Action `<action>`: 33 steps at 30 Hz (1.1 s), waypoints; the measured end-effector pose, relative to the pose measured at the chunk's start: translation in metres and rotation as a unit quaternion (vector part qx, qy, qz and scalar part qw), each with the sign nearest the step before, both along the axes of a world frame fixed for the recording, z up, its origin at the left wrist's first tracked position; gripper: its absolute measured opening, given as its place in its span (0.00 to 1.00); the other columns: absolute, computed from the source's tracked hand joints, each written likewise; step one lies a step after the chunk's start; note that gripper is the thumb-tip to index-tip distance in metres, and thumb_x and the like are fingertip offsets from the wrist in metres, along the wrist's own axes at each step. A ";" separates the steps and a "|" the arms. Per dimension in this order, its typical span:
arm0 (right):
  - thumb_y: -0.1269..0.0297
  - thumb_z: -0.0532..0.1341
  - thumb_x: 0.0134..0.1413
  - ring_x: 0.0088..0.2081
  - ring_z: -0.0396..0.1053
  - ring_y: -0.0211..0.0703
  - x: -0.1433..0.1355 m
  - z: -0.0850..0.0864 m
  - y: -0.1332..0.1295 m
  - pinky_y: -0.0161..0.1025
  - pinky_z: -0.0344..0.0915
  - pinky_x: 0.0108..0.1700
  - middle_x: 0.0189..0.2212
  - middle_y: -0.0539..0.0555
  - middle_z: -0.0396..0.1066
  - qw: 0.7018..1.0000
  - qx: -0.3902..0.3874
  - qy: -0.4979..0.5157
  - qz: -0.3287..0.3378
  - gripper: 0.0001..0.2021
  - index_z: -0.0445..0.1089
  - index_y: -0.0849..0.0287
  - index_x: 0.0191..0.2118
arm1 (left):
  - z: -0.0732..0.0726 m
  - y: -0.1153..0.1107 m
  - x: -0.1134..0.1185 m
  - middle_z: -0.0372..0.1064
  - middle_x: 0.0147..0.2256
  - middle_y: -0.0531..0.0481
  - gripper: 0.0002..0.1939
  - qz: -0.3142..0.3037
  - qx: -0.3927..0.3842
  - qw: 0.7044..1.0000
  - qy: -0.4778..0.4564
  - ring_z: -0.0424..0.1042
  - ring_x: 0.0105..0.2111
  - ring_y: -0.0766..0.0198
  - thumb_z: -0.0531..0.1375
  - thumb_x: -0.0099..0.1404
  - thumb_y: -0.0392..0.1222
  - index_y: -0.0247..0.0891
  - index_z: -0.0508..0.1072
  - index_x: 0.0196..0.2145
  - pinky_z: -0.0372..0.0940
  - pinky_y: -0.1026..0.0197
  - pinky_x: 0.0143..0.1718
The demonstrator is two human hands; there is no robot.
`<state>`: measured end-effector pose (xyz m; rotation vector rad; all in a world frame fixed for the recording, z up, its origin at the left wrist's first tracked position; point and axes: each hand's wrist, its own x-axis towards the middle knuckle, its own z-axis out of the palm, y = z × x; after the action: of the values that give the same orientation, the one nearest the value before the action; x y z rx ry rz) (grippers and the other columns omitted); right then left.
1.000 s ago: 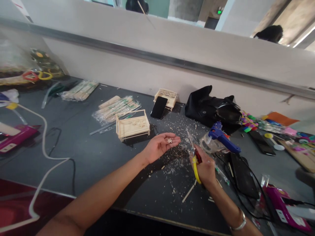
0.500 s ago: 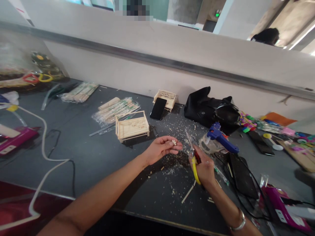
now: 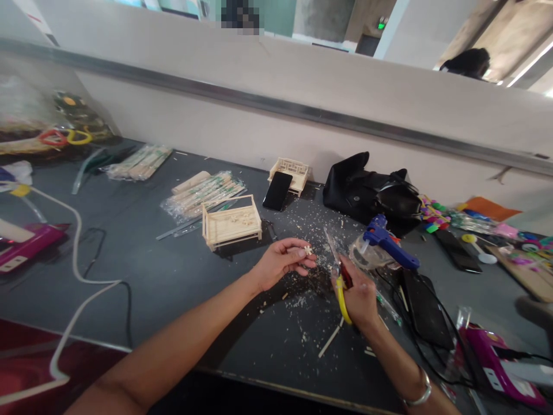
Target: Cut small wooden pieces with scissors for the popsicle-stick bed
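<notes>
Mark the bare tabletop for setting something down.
Free: between the white cable and wooden frame, beyond the left forearm. Crowded: around the blue glue gun and black bag; scraps litter the table between left hand and right hand.

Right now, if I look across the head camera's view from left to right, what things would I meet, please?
Magenta power strip → plastic-wrapped sticks → miniature wooden frame → left hand pinching small pale piece → right hand holding scissors → orange sheet.
</notes>
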<state>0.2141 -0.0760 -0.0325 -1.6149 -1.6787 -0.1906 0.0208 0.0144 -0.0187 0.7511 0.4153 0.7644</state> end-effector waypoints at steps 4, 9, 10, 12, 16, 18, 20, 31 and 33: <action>0.64 0.56 0.56 0.30 0.75 0.44 -0.001 0.000 -0.001 0.39 0.74 0.35 0.33 0.54 0.79 1.000 -0.004 -0.005 0.007 0.17 0.75 0.57 0.49 | 0.001 0.000 0.001 0.80 0.31 0.44 0.16 0.009 0.005 1.000 -0.006 0.79 0.29 0.60 0.73 0.51 0.40 0.33 0.76 0.36 0.72 0.66 0.25; 0.62 0.56 0.58 0.29 0.75 0.43 -0.002 0.002 -0.001 0.38 0.74 0.33 0.33 0.55 0.79 1.000 0.004 0.001 0.023 0.16 0.74 0.58 0.49 | 0.003 -0.003 0.000 0.80 0.30 0.46 0.18 0.006 0.014 1.000 0.005 0.79 0.29 0.60 0.74 0.48 0.41 0.34 0.75 0.35 0.72 0.66 0.24; 0.62 0.56 0.58 0.30 0.76 0.43 -0.002 0.003 -0.001 0.38 0.74 0.34 0.34 0.55 0.79 1.000 0.013 -0.002 0.026 0.16 0.74 0.59 0.49 | 0.004 -0.003 0.000 0.80 0.30 0.46 0.18 0.001 0.015 1.000 0.009 0.79 0.29 0.60 0.75 0.48 0.41 0.34 0.74 0.34 0.72 0.66 0.24; 0.63 0.56 0.58 0.32 0.76 0.44 -0.002 0.002 -0.001 0.38 0.74 0.35 0.35 0.56 0.79 0.999 0.028 -0.007 0.023 0.16 0.74 0.59 0.48 | 0.005 -0.005 0.000 0.80 0.30 0.46 0.18 -0.005 0.018 1.000 0.014 0.79 0.28 0.60 0.75 0.48 0.40 0.34 0.74 0.34 0.72 0.66 0.24; 0.65 0.56 0.56 0.33 0.76 0.45 -0.003 0.000 -0.002 0.40 0.74 0.36 0.34 0.55 0.79 0.999 0.017 -0.018 0.021 0.17 0.74 0.57 0.49 | 0.004 -0.005 0.001 0.79 0.31 0.48 0.18 0.000 0.027 1.000 -0.005 0.79 0.28 0.62 0.75 0.47 0.40 0.34 0.73 0.33 0.72 0.66 0.25; 0.67 0.56 0.55 0.33 0.75 0.45 -0.003 0.001 -0.003 0.40 0.74 0.36 0.35 0.55 0.78 0.999 0.001 -0.030 0.040 0.19 0.73 0.57 0.52 | 0.003 -0.004 0.001 0.79 0.30 0.49 0.18 0.003 0.028 0.999 -0.017 0.79 0.28 0.62 0.75 0.47 0.40 0.34 0.72 0.32 0.72 0.66 0.25; 0.70 0.56 0.53 0.31 0.74 0.43 -0.004 0.003 -0.004 0.38 0.73 0.35 0.34 0.55 0.78 0.997 -0.020 -0.048 0.055 0.23 0.71 0.56 0.55 | 0.003 -0.002 0.000 0.77 0.28 0.51 0.18 0.013 0.028 0.999 -0.027 0.78 0.27 0.63 0.75 0.47 0.40 0.35 0.72 0.31 0.72 0.67 0.25; 0.74 0.55 0.49 0.28 0.70 0.39 -0.002 0.009 -0.009 0.32 0.65 0.28 0.29 0.51 0.76 0.975 0.010 -0.222 0.014 0.25 0.74 0.52 0.53 | 0.011 -0.001 0.001 0.76 0.27 0.55 0.17 0.127 0.046 0.989 -0.055 0.72 0.25 0.70 0.76 0.43 0.39 0.36 0.74 0.27 0.70 0.67 0.29; 0.74 0.56 0.49 0.27 0.70 0.40 -0.002 0.009 -0.009 0.32 0.64 0.27 0.27 0.51 0.75 0.973 0.015 -0.228 0.016 0.25 0.74 0.53 0.54 | 0.011 -0.002 0.001 0.77 0.29 0.54 0.17 0.133 0.034 0.989 -0.054 0.73 0.26 0.70 0.77 0.42 0.39 0.36 0.74 0.27 0.70 0.67 0.30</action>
<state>0.2119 -0.0846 -0.0239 -1.6003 -2.0290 -0.6069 0.0221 0.0127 -0.0075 0.7226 0.3965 1.0702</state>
